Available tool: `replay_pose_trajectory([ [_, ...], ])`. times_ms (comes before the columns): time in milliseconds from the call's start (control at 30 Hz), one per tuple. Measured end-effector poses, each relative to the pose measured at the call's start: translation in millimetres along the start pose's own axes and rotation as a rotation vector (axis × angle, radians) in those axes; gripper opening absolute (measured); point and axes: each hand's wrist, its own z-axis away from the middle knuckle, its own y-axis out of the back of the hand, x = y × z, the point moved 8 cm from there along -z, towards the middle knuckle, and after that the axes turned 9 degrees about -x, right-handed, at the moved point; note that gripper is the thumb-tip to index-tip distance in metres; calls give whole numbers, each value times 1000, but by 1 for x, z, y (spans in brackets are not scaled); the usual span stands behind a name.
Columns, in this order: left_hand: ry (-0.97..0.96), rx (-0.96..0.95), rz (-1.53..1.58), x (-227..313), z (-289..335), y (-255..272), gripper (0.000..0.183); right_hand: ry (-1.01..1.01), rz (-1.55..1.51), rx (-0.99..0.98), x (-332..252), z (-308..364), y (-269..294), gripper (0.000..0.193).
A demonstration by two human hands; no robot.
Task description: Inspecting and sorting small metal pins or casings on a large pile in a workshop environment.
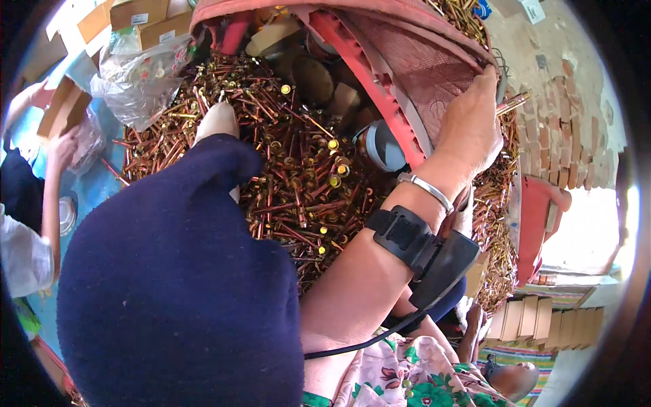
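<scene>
My right hand [473, 121], bare with a silver bangle and black wrist strap, is closed around the edge of a red woven sack [434, 95]. Brassy bolts [512, 104] jut out beside its knuckles; whether the hand holds them I cannot tell. A large dark blue cloth, sleeve-like [183, 271], fills the left foreground. From its far end shows a white, glove-like tip [218, 121], apparently my left hand, touching a heap of long bolts with round heads [291, 176]. Its fingers are mostly hidden.
A blue-rimmed round container [383, 146] lies past the heap. Clear plastic bags [139, 78] and cardboard boxes [139, 13] stand at upper left. A co-worker's hands hold a small carton [64, 108] at far left. Another person [512, 380] is at lower right, near stacked cartons [522, 319].
</scene>
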Motion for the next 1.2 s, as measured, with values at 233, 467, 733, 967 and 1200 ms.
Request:
replay_pose_trajectory([
  [233, -2, -1, 12, -1, 4, -1, 55, -10, -8, 8, 2, 1, 2, 35],
  [467, 5, -10, 36, -2, 5, 1, 49, -8, -18, 6, 4, -3, 4, 34],
  [733, -47, 0, 27, 2, 8, 4, 51, 2, -31, 2, 3, -10, 5, 33],
  [967, -66, 13, 41, 1, 12, 1, 52, 13, -42, -7, 2, -14, 5, 32],
  [1200, -53, 23, 52, 2, 13, 1, 53, 16, -38, -5, 0, -20, 6, 31],
])
